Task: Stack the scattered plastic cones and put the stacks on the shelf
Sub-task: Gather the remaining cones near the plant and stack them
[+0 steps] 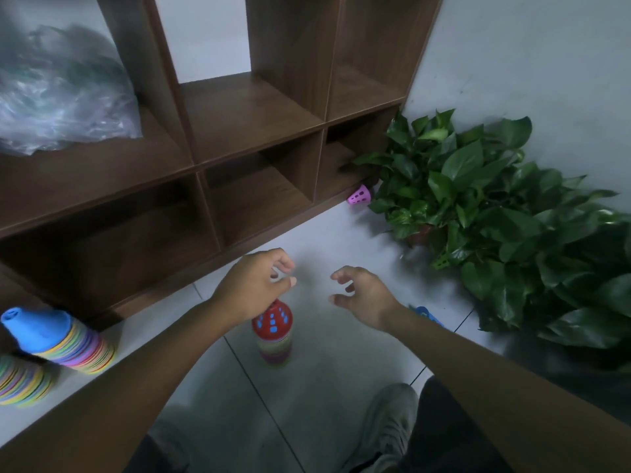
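1. Two hands over the floor: my left hand hovers with curled fingers above the red-topped stack, holding nothing I can see; right hand spread, empty.
2. Stack looks light, tall, tippy; I judge gripping low is safest.
3. Purple cone lies beside the shelf.

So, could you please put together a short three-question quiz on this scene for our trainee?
1. True or false: the stack topped by the red cone stands on the floor.
2. Which colour is the loose cone by the shelf's bottom right corner? A pink, B yellow, C white.
3. What fills the shelf's upper left compartment?

Key:
1. True; it stands upright below the left hand.
2. A; it lies beside the potted plant.
3. A clear plastic bag; its contents are blurred.

The right hand holds nothing.
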The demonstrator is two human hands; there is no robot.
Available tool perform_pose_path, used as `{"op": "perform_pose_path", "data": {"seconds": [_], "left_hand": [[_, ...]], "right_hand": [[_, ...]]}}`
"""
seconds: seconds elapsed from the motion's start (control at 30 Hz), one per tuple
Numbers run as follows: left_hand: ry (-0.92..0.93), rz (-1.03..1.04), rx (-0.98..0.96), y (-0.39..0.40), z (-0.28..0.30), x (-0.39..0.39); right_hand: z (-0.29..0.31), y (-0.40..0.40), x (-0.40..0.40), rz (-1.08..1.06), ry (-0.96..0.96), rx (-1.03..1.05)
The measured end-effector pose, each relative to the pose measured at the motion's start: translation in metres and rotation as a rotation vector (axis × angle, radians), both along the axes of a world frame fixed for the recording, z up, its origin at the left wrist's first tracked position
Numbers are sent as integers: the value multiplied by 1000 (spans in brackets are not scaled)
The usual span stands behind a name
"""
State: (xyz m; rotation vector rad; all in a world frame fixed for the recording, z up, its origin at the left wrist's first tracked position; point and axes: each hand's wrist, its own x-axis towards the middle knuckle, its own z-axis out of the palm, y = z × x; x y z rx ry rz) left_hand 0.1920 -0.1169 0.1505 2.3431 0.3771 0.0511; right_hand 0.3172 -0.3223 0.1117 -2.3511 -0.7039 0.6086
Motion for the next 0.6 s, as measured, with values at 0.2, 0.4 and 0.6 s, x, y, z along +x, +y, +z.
{"op": "perform_pose_path", "data": {"seconds": [0.2, 0.4, 0.6], "left_hand": [[15, -33, -18, 5, -23, 78], [94, -87, 18, 15, -77, 165], [94, -131, 60, 25, -139, 264]], "right_hand": [[-10, -26, 73, 16, -88, -157], [-59, -24, 136, 3, -98, -234], [-120, -12, 179, 101, -80, -348]]}}
